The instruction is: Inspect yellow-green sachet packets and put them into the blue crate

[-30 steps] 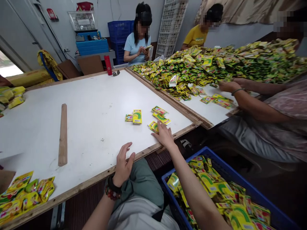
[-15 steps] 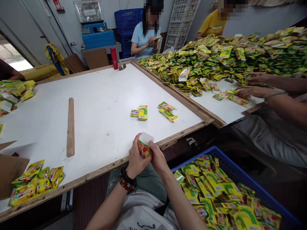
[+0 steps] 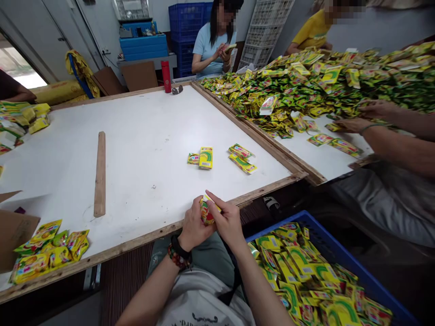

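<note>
One printed box (image 3: 205,213), left hand (image 3: 195,227) clamped around it, right hand (image 3: 228,222) pinching its top

Worktop (image 3: 136,122): flask (image 3: 166,77) and sunglasses (image 3: 177,90) by far right corner; two cartons (image 3: 243,164) toward near right corner, another pair (image 3: 205,159) left of them. At near edge: pouches (image 3: 50,250) left, held carton (image 3: 206,213) farther right. Packet heap (image 3: 306,86) on adjoining table (image 3: 299,156), beyond right edge. Crate (image 3: 335,241) below.

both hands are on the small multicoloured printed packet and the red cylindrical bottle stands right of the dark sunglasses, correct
One slip: in the head view, the red cylindrical bottle stands left of the dark sunglasses. The rest holds: the left hand and right hand are both on the small multicoloured printed packet.
</note>
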The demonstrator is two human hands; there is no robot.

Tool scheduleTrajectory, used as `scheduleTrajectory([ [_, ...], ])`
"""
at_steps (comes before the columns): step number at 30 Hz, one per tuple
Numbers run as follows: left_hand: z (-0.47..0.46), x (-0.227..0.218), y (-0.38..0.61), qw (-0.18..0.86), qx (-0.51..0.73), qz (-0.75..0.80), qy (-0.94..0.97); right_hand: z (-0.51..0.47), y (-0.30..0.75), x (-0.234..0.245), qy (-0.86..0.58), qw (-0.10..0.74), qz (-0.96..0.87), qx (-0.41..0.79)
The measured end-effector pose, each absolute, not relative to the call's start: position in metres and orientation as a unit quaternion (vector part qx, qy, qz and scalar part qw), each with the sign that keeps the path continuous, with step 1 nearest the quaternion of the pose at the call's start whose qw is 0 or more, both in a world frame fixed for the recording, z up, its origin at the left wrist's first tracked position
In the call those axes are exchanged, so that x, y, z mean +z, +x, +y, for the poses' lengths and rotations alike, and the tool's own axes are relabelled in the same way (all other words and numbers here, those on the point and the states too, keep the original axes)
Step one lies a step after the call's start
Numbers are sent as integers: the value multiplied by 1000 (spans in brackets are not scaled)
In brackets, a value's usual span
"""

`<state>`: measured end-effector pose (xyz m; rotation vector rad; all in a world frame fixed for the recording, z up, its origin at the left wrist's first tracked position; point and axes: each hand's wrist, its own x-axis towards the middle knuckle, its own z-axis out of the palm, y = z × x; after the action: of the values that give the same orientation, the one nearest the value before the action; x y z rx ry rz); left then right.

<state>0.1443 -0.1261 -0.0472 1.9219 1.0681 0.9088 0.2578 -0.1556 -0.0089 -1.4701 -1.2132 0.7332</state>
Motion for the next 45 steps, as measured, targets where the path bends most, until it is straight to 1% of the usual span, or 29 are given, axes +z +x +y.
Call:
scheduleTrajectory([
  [4,-125,-47,146,375,358,436,736,-152,267,-3,-576,463,-580,343],
  [6,-124,-47,146,381,363,434,731,-153,268,-3,-562,434,-618,336],
  [11,-127,-47,143,375,366,415,744,-160,261,-4,-540,440,-663,274],
  [13,-129,-44,141,384,358,383,760,-174,266,-3,-542,428,-675,261],
  [14,-129,-43,139,388,357,364,768,-185,273,-3,-565,413,-671,245],
  [16,-131,-41,138,401,368,341,766,-211,299,-5,-670,343,-634,180],
  [18,-131,-40,138,421,393,343,743,-231,335,-12,-791,229,-561,87],
  [19,-130,-40,139,430,402,348,729,-234,354,-16,-824,181,-535,51],
  [20,-130,-40,140,435,407,353,722,-230,372,-21,-835,157,-527,29],
  [21,-129,-40,142,435,406,354,722,-219,388,-25,-831,159,-532,21],
  [22,-129,-40,143,431,402,352,727,-201,401,-28,-821,186,-539,24],
  [25,-127,-41,148,408,399,348,743,-121,426,-33,-817,293,-494,52],
  [28,-126,-45,150,388,412,361,741,-46,434,-30,-821,332,-461,59],
  [31,-127,-48,149,355,429,379,739,-16,425,-25,-786,351,-501,86],
  [35,-125,-32,141,232,431,402,774,-52,393,-18,-693,362,-607,140],
  [37,-119,-15,136,180,391,397,811,-87,374,-9,-623,370,-670,161],
  [38,-116,-7,135,172,363,387,830,-104,364,-4,-583,375,-700,169],
  [40,-108,2,135,203,299,350,864,-133,348,7,-509,384,-747,189],
  [42,-104,-1,138,264,260,323,871,-151,333,13,-476,389,-755,227],
  [44,-106,-13,144,294,287,352,841,-159,320,11,-488,410,-721,273],
  [45,-110,-21,147,289,321,385,816,-160,314,7,-505,433,-687,291],
])
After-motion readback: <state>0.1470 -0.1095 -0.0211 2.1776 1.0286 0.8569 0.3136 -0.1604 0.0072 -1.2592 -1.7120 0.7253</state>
